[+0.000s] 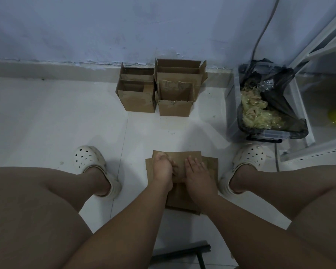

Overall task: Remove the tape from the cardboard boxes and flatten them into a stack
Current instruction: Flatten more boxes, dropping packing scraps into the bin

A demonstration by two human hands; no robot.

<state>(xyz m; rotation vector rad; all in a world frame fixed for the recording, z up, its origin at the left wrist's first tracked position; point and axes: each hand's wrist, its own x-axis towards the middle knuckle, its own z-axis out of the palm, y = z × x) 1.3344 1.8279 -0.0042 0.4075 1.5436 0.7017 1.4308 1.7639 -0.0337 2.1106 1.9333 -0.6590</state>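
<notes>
Forearms down between knees | right hand (pixel 197 171) flat, fingers straight, pressing flattened stack (pixel 179 157) on floor (pixel 47 123) | left hand (pixel 162 168) curled alongside, grip impossible to tell | risk: springing back once released, sliding askew on smooth tile | open boxes (pixel 138 101) waiting by wall

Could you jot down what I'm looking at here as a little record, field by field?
setting: pale floor beside a blue wall
left hand: on the flattened cardboard stack, fingers curled; whether it grips is unclear
right hand: fingers straight, flat on the same stack
still to do: open boxes standing against the wall
waste: crumpled tape in a black-lined bin on the right
feet: white clogs either side of the stack
</notes>
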